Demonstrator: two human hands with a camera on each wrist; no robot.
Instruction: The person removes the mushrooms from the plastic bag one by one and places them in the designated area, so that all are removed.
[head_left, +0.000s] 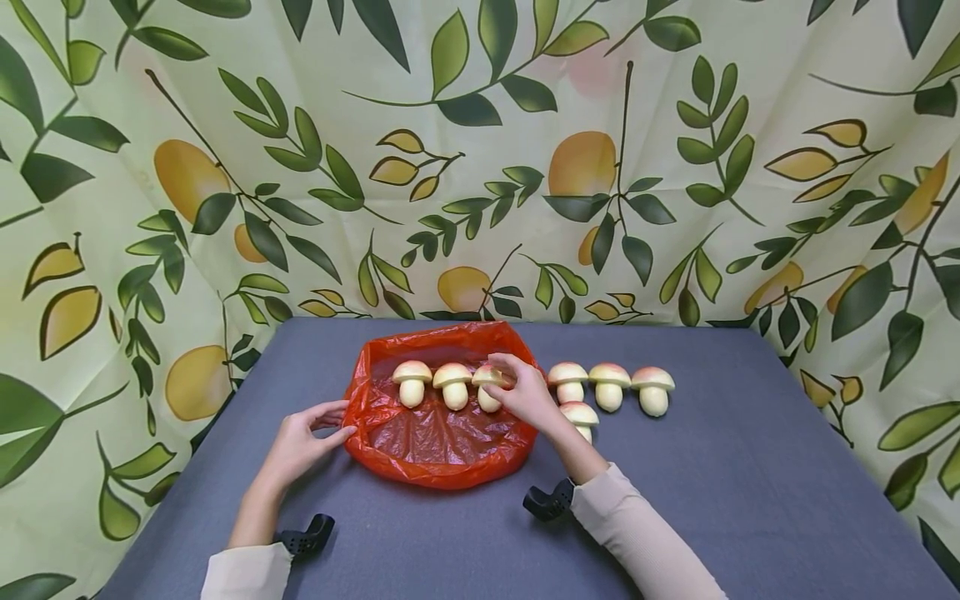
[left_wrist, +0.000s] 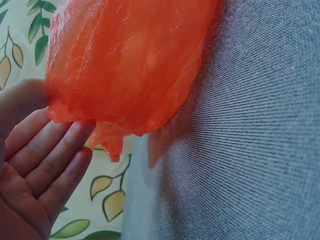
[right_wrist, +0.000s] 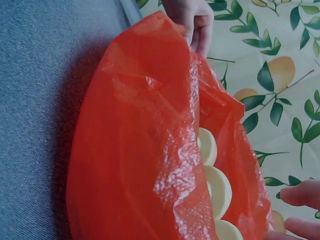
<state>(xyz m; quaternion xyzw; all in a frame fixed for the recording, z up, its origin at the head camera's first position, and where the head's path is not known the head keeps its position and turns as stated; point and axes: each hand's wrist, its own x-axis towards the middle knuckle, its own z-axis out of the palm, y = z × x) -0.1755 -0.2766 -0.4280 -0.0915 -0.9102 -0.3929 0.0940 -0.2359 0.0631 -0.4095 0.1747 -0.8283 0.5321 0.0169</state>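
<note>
While the red bag (head_left: 438,475) sits open-mouthed on the counter (head_left: 750,467), three mushrooms (head_left: 412,385) are in a row inside it. The left hand (head_left: 300,442) touches the bag's left edge, its fingers long and relaxed, with thumb and fingertips meeting the plastic. The right hand (head_left: 528,396) reaches over the right rim, thumb and forefinger bowed about the cap of the rightmost mushroom inside; the right wrist view shows fingertips above the row, but whether they grip that cap or stand off it cannot be told. Just to the right of the bag are four other mushrooms (head_left: 652,390): three in a row and one nearer the person, partly behind the forearm.

The mushrooms look smooth and firm, probably light and a little slippery. The cap's widest edge, pinched from opposite sides, should give the surest hold; the stout stem is a second choice. The bag looks thin, limp and slick, likely to crumple or slide under a brushing wrist and to tear if tugged hard. It is best held by the thicker, bunched rim, with a loose pinch at the side.
</note>
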